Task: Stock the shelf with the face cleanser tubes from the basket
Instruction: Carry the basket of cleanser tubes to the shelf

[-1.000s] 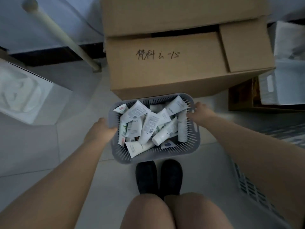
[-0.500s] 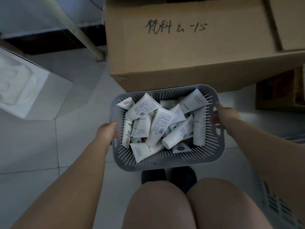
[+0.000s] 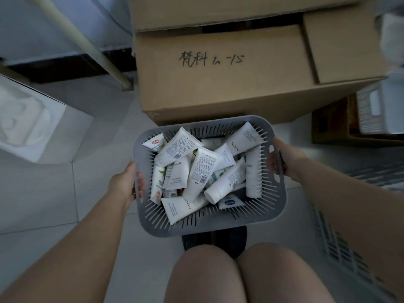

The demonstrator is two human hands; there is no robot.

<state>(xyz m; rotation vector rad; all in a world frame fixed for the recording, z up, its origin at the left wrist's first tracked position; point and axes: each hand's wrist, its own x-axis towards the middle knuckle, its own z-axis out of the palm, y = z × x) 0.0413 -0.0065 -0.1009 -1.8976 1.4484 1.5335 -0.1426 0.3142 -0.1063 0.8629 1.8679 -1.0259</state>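
Note:
A grey slotted plastic basket (image 3: 209, 224) hangs above my knees and my dark shoes. Several white face cleanser tubes (image 3: 203, 171) lie jumbled inside it, some with printed labels. My left hand (image 3: 124, 182) grips the handle slot on the basket's left side, fingers curled through it. On the opposite side my right hand (image 3: 282, 158) grips the right handle the same way. No shelf shows in this view.
A large cardboard box (image 3: 223, 71) with handwritten marks stands just beyond the basket. A white foam-packed box (image 3: 32, 125) sits at the left, a pale slanting pole (image 3: 87, 42) behind it. At the right are a brown crate (image 3: 332, 127) and a white slotted basket (image 3: 341, 248) on the floor.
The basket has risen off the floor toward me and now hangs over my knees. Both hands kept hold of its handles; the view moved closer to the cardboard box.

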